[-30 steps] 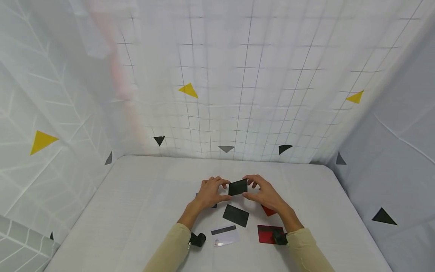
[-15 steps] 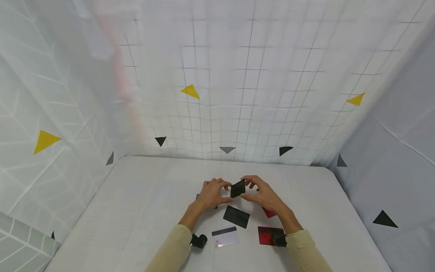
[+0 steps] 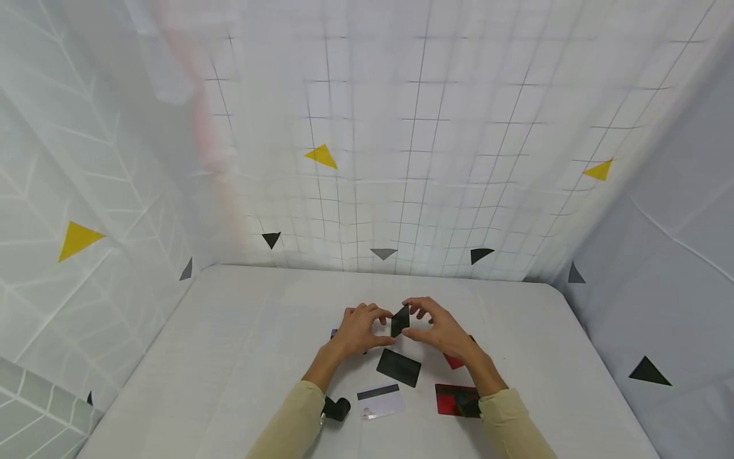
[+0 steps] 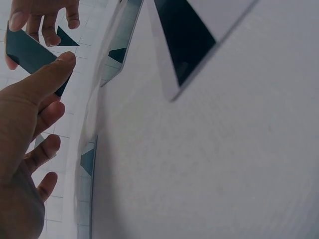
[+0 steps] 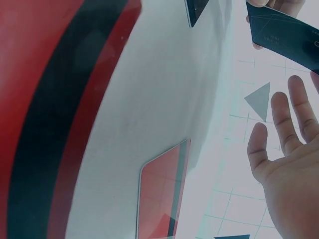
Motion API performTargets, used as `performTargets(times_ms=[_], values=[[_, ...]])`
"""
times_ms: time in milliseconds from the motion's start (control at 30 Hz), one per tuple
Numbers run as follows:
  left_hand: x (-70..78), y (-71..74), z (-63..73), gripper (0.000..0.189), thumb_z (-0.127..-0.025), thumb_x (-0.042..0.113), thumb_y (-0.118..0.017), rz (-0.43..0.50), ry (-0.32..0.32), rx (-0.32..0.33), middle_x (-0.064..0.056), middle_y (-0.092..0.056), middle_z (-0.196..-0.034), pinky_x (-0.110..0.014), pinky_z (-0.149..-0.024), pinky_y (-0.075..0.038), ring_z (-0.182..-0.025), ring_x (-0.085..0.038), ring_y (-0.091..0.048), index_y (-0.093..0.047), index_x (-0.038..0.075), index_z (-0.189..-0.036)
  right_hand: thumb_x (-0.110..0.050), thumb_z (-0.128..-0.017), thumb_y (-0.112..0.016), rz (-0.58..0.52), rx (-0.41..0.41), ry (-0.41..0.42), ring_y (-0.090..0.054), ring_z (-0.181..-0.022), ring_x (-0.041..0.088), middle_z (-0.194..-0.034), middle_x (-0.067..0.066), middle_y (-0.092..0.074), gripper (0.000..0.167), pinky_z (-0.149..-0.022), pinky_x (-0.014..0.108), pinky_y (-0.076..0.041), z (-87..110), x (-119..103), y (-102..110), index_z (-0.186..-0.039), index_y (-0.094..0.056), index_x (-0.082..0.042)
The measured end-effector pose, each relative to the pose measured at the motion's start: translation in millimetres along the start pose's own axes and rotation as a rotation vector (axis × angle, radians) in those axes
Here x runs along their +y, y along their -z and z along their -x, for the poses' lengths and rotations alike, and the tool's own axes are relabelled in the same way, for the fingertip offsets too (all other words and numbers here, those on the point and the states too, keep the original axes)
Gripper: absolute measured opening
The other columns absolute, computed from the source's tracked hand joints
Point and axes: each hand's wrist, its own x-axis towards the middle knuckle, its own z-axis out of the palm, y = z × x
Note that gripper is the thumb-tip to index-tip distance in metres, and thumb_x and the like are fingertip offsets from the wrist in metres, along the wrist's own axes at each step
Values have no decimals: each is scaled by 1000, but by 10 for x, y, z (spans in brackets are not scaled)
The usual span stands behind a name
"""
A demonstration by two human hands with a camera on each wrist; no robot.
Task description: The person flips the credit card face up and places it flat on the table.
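Observation:
A black plastic card with faint print stands tilted above the table, held by both hands. My left hand pinches its left end, with the thumb lying across the card in the left wrist view. At the opposite end my right hand holds it between thumb and index finger; its other fingers are spread away from the card in the right wrist view. Below the hands another black card lies flat on the white table.
A white card with a dark stripe lies nearer the front. To the right are a red striped card, partly behind the right wrist camera, and another red card under the right forearm. A bluish card is mostly hidden by the left hand.
The held black card has turned, showing a narrower face in the head view. The right hand has shifted slightly left, closer to the left hand. The cards on the table have stayed put.

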Motion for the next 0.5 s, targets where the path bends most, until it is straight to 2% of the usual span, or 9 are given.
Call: performTargets(times_ms=[167, 400, 500], values=[[14, -5, 3, 55, -84, 55, -76, -3, 3, -5, 13, -62, -107, -46, -98, -37, -111, -13, -54, -64, 28, -131, -47, -84, -79, -4, -2, 0, -54, -108, 22, -120, -4, -57, 61, -89, 46, -44, 3, -29, 1, -138, -55, -33], [33, -12, 12, 56, -85, 57, -74, 7, 3, -4, 13, -62, -108, -47, -98, -37, -113, -13, -54, -63, 29, -133, -38, -85, -81, -17, -12, 2, -54, -110, 26, -121, -3, -56, 62, -91, 52, -45, 8, -40, -11, -140, -54, -26], [44, -13, 16, 56, -85, 57, -74, 18, 0, 1, 13, -62, -108, -48, -99, -36, -114, -14, -53, -63, 30, -133, -37, -85, -81, -23, -17, 0, -54, -112, 26, -123, -3, -56, 61, -93, 54, -45, 6, -35, -21, -139, -54, -29]])
